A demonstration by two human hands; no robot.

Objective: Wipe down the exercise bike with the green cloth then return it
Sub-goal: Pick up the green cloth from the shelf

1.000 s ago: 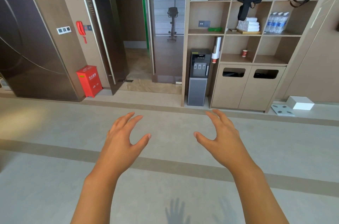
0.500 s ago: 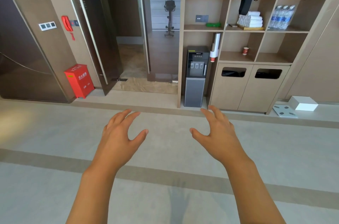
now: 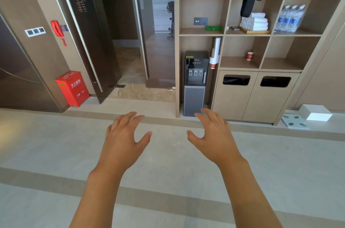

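Well beyond the right hand (image 3: 214, 134), up in a cubby of the tan wooden shelf unit (image 3: 201, 31), lies the small crumpled green cloth (image 3: 213, 27), untouched, just below a grey wall socket plate (image 3: 200, 21). Farther off still, past the left hand (image 3: 123, 138) and through the open doorway, stands the black upright exercise bike (image 3: 170, 20), only partly seen beside the shelf's edge.

Both hands hang in the air over the pale floor, palms down, fingers spread and loosely bent, holding nothing.

By my judgement the task is at its very start: the fetching of the cloth has not begun. The next move calls for walking up to the shelf and raising the right hand to that cubby, above the dark grey water dispenser (image 3: 195, 83), to pinch the cloth. The folded white towels (image 3: 254, 22) in the neighbouring cubby should be left alone.
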